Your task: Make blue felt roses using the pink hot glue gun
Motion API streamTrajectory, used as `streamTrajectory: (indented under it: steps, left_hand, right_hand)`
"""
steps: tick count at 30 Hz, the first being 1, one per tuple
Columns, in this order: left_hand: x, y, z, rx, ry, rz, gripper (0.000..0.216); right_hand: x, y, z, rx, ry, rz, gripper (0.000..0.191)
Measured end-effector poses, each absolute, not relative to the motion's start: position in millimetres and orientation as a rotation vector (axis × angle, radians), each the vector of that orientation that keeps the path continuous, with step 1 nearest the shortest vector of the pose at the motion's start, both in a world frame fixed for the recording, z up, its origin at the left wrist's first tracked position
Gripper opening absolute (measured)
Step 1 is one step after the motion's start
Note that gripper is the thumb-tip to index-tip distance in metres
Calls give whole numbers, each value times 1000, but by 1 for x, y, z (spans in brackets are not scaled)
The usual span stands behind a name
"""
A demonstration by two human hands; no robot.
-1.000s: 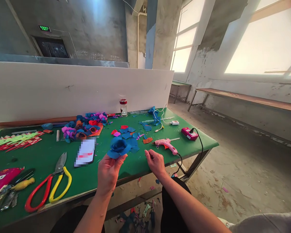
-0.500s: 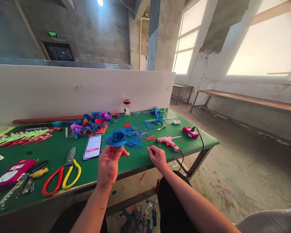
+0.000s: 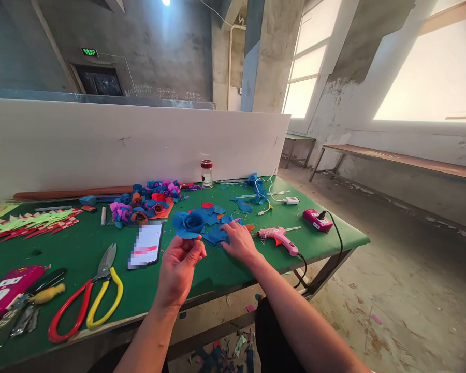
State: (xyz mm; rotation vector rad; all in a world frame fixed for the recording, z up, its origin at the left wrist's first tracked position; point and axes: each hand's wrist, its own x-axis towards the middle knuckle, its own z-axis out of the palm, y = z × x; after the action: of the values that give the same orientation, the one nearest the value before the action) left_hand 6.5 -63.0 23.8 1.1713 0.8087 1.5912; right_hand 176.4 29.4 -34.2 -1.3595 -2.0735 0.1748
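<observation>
A blue paper rose (image 3: pixel 189 224) rises above my left hand (image 3: pixel 179 267), whose closed fingers pinch it from below. My right hand (image 3: pixel 239 241) reaches over the loose blue paper petals (image 3: pixel 215 234), fingers stretched out and pointing down at them. Whether its fingertips touch the petals I cannot tell. Just right of that hand lies a pink glue gun (image 3: pixel 278 238) with a clear stick in its back. Finished paper flowers (image 3: pixel 142 203) in blue, purple, red and brown are heaped beyond the rose.
Red-and-yellow-handled scissors (image 3: pixel 95 295) and a phone (image 3: pixel 145 245) lie to the left. A pink power strip (image 3: pixel 317 220) with a black cord sits near the right edge of the green table (image 3: pixel 336 235). At the back stand a red-lidded jar (image 3: pixel 206 175) and a white board (image 3: pixel 140 145).
My right hand has moved forward and left from the table's front edge to the blue petals, its fingers opening. My left hand still holds the rose, which has tilted slightly. The view has shifted.
</observation>
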Motion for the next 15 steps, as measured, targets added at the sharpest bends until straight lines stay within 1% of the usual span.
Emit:
streamTrajectory:
  steps: [3, 7, 9, 11, 13, 15]
  left_hand:
    - [5, -67, 26, 1107, 834, 1575, 25]
    - [2, -68, 29, 1011, 873, 1559, 29]
    - [0, -66, 27, 968, 903, 1549, 29]
    - [-3, -63, 23, 959, 957, 1549, 28]
    - [-2, -61, 19, 974, 1034, 1558, 29]
    - [2, -61, 17, 1005, 1102, 1541, 31]
  right_hand:
    - [168, 38, -38, -1370, -2060, 220, 31]
    - [164, 37, -37, -1361, -1929, 351, 13]
    - [167, 26, -35, -1353, -1811, 432, 12]
    - [171, 9, -32, -1337, -1691, 522, 18]
    - [173, -12, -30, -1258, -1503, 748, 23]
    - [173, -33, -28, -1033, -1102, 1201, 24]
